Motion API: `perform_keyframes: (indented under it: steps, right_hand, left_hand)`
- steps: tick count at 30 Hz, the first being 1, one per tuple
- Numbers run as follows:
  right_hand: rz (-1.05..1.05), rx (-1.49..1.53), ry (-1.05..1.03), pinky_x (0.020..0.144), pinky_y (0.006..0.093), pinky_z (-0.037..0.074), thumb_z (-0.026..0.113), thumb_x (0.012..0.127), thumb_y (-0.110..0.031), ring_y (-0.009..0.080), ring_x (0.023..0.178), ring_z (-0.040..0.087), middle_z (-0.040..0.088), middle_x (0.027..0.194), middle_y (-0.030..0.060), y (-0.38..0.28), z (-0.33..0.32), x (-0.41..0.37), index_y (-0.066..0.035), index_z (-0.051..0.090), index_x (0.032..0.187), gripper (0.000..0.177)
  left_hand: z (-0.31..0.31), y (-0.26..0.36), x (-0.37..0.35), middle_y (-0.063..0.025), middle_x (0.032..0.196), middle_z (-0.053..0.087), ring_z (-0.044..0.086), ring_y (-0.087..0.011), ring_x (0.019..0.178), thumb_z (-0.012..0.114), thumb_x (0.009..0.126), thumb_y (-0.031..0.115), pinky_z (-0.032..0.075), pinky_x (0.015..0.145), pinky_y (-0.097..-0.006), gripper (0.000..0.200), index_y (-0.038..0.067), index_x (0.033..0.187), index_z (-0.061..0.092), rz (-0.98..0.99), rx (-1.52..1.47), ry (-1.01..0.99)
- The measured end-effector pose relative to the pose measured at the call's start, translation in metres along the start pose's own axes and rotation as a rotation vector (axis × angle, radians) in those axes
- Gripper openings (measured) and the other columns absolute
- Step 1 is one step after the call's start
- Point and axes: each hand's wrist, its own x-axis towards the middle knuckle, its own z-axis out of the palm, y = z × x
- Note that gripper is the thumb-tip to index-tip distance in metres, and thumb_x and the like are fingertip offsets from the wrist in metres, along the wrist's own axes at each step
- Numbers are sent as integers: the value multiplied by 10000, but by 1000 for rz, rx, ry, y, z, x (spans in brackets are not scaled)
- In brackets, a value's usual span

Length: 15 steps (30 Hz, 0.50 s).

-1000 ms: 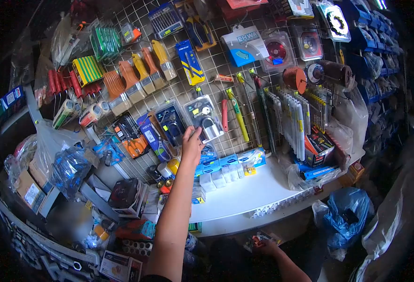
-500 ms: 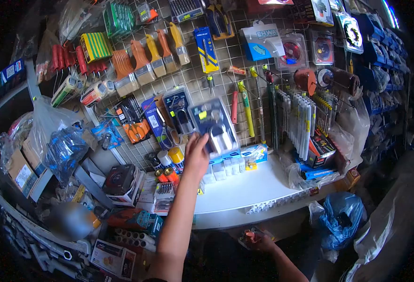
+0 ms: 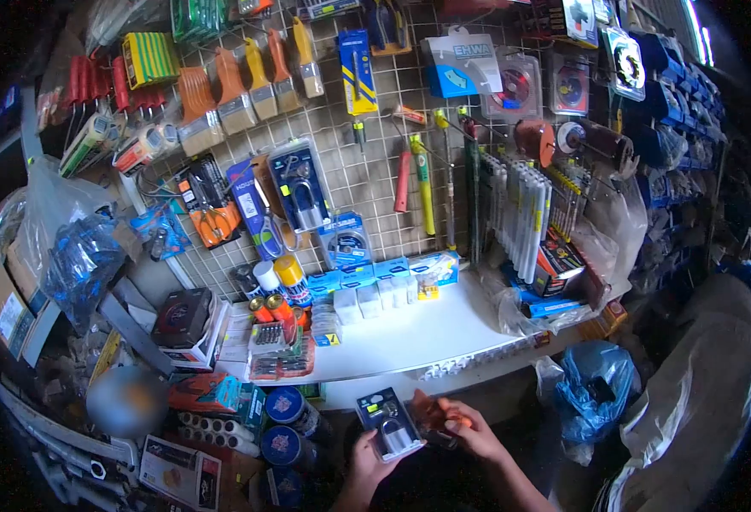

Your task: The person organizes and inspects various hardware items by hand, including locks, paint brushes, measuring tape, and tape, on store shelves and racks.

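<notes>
My left hand grips the lower left edge of a blister-packed padlock, held low in front of my body. Just right of it, my right hand is closed on a small reddish-brown packet, whose contents I cannot make out. The two items are side by side, close together. Above them, a similar padlock pack hangs on the wire grid beside a scissors pack.
A white shelf holds spray cans and small clear boxes. Paintbrushes hang above. Blue-lidded cans stand low at the left, a blue plastic bag at the right.
My left hand has come down from the wire grid with the padlock pack in it. My right hand has risen slightly with the packet. The view has shifted.
</notes>
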Motion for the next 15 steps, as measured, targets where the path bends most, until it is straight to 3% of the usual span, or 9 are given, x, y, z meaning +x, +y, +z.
perform_keyframes:
  steps: [2,4,5,7,8,10,12,14,15]
  right_hand:
    - [-303,-244,-1,1070,372,435,658,950,-144,250,1257,567,571,1370,138,-48,34,-4,-16,605,1291,369]
    - [-524,-457,-107,1087,397,436,634,942,-104,295,1299,550,544,1411,162,-58,50,-5,-26,609,1309,377]
    - [-420,-514,-139,1104,429,433,625,934,-77,333,1358,504,483,1484,174,-55,61,-12,-45,578,1372,441]
    - [-591,-836,-186,1167,530,327,639,924,-154,370,1406,453,406,1560,167,-47,84,-18,-60,547,1423,516]
    - [-678,-1046,-217,1183,556,289,652,924,-169,375,1420,435,393,1572,164,-41,91,-21,-70,533,1437,536]
    - [-679,-1148,-180,1195,587,246,664,921,-201,349,1455,385,356,1596,150,-57,94,-20,-62,507,1449,568]
    - [-669,-1146,-169,1191,595,263,641,930,-199,331,1478,349,314,1619,144,-70,86,-16,-42,460,1476,596]
    - [-722,-1033,-205,1180,534,333,631,876,-115,365,1465,361,332,1604,171,-78,77,-4,-38,445,1488,644]
    - [-708,-1020,-183,1178,523,342,620,879,-99,369,1457,373,337,1600,179,-85,79,-4,-36,447,1486,634]
  left_hand:
    - [24,8,-3,-195,1595,331,343,-421,1455,433,987,471,232,1168,-693,718,92,1573,264,47,171,75]
    - [71,8,8,-185,1599,325,339,-416,1457,310,1010,619,241,1190,-638,777,109,1591,234,95,102,-21]
    - [66,6,10,-197,1597,321,340,-418,1454,266,993,681,246,1194,-622,826,118,1596,226,91,207,-4]
    - [52,-1,9,-242,1561,348,385,-427,1417,235,953,782,281,1183,-617,924,120,1597,221,44,347,31]
    - [49,-5,17,-256,1517,398,436,-428,1374,257,936,804,327,1161,-615,950,119,1593,229,42,328,143]
    - [62,-14,20,-258,1480,437,466,-432,1343,264,943,794,364,1135,-615,928,131,1591,239,64,280,207]
    - [54,-30,18,-189,1542,405,443,-385,1379,258,974,755,318,1172,-566,854,164,1590,260,137,362,175]
    - [75,-31,4,-69,1561,405,416,-249,1417,292,985,732,340,1170,-431,810,174,1571,311,60,287,164]
    - [89,-29,0,-68,1568,393,408,-248,1423,297,1006,693,342,1166,-422,780,153,1568,311,51,301,208]
